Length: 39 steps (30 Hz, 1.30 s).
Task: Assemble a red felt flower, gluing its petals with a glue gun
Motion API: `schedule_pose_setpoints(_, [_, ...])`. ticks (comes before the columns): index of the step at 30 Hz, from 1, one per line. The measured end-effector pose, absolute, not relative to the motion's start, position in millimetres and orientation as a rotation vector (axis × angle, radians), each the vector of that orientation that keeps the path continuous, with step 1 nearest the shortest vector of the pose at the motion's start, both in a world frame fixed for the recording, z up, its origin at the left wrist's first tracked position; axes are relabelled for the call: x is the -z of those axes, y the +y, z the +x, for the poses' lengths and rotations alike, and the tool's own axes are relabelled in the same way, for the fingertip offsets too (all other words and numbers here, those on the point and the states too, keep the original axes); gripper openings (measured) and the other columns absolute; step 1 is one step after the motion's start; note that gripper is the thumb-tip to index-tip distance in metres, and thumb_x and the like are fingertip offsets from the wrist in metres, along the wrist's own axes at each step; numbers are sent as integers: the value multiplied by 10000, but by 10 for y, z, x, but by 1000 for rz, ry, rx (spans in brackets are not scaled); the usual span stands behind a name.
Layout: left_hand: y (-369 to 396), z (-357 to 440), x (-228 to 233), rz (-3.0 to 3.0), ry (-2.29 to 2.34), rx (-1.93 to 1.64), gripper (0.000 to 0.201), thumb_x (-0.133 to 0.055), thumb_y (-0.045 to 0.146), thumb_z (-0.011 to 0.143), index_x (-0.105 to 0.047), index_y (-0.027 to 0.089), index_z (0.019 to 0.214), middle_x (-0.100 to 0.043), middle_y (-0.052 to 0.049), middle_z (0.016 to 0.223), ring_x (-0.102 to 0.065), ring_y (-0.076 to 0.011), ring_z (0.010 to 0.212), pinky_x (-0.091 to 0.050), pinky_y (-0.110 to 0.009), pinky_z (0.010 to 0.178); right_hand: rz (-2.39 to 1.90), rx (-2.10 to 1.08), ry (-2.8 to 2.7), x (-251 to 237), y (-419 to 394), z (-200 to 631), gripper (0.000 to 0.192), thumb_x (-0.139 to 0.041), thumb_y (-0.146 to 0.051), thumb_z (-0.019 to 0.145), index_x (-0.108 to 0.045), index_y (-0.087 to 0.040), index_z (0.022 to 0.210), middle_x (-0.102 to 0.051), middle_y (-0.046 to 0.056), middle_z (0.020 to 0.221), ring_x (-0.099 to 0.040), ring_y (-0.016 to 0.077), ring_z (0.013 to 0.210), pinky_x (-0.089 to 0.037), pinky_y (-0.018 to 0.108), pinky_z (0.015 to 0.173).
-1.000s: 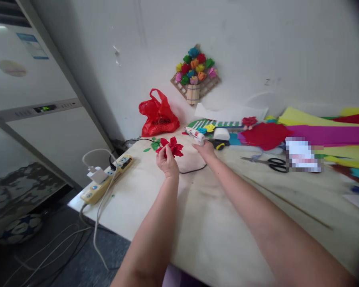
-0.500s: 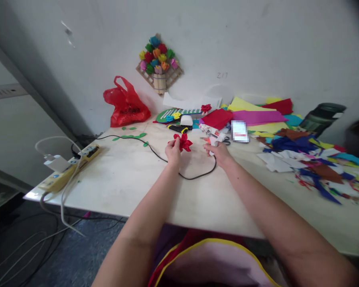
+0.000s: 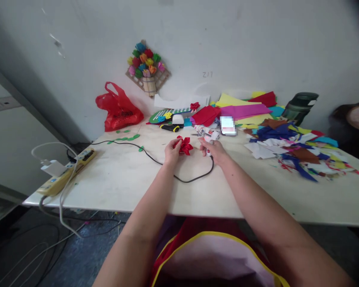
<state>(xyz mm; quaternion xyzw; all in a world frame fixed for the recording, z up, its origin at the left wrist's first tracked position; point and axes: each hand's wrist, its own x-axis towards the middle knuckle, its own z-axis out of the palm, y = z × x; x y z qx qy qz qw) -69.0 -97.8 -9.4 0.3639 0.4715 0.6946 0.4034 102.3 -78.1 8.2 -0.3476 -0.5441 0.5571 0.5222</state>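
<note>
One red paper flower sits pinched in the left hand, held just above the table at about centre, petals pointing to 2 o'clock. Right hand is closed around a white glue gun, nozzle aimed at the flower from 3 o'clock, close to it but not touching as far as I can tell.

Change over the last second: view swings right and pulls back, and both hands come in toward the body, away from the clutter at the wall. Half a second back the gun hand is further from the flower; now the gap is much smaller. Read: gun and flower are converging, gluing looks imminent but not started.

Black cord loops from the gun under both wrists and off to 9 o'clock toward the power strip. Green paper leaves lie at 10 o'clock, red bag beyond. Paper scraps pile at 3 o'clock, coloured sheets at 1 o'clock.
</note>
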Motion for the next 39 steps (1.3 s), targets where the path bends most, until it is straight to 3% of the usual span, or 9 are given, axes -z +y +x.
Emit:
schedule_pose_setpoints(6, [-962, -687, 108, 1024, 1284, -1588, 323, -708, 397, 726, -655, 140, 915, -664, -36, 757, -625, -134, 581, -512, -229, 484, -850, -1298, -1378, -36, -773, 968, 523, -779, -434, 588, -650, -120, 987, -625, -25, 586, -426, 59, 404, -360, 223, 414])
schedule_pose_setpoints(15, [-1015, -643, 46, 1056, 1328, -1461, 232, -639, 356, 803, -631, 145, 899, -641, -18, 718, -605, -124, 523, -501, -234, 461, -778, -1303, -1440, -71, -820, 916, 415, -766, -425, 616, -674, -129, 892, -696, 40, 775, -426, 56, 441, -368, 238, 430])
schedule_pose_setpoints(19, [-1011, -636, 38, 1076, 1317, -1426, 208, -609, 343, 827, -626, 145, 889, -627, -9, 690, -598, -119, 519, -496, -227, 465, -760, -1276, -1509, -47, -806, 896, 375, -741, -422, 650, -677, -127, 873, -668, 14, 695, -433, 61, 443, -364, 234, 436])
schedule_pose_setpoints(23, [-1012, -644, 45, 1087, 1279, -1419, 248, -599, 377, 827, -631, 142, 900, -623, -13, 668, -601, -134, 532, -505, -252, 490, -771, -1244, -1583, -9, -781, 868, 368, -725, -434, 664, -665, -138, 876, -669, 12, 737, -419, 55, 425, -346, 233, 407])
schedule_pose_setpoints(31, [-962, -702, 136, 1171, 1273, -1488, 307, -630, 439, 778, -651, 133, 783, -610, -13, 616, -545, -109, 534, -447, -217, 513, -773, -1216, -1609, -1, -785, 861, 353, -709, -445, 678, -641, -155, 867, -583, -39, 566, -409, 70, 406, -342, 232, 406])
schedule_pose_setpoints(35, [-928, -728, 158, 1135, 1249, -1541, 349, -632, 482, 765, -659, 137, 816, -625, -19, 650, -567, -117, 569, -458, -221, 542, -768, -1175, -1580, -63, -840, 874, 300, -708, -424, 675, -618, -154, 769, -484, -68, 469, -407, 73, 410, -347, 228, 419])
schedule_pose_setpoints(39, [-909, -768, 137, 1060, 1251, -1612, 356, -619, 484, 780, -653, 137, 856, -645, -32, 709, -600, -135, 623, -501, -253, 586, -825, -1171, -1535, -109, -876, 903, 360, -728, -447, 630, -607, -152, 797, -515, -59, 521, -401, 69, 410, -347, 231, 391])
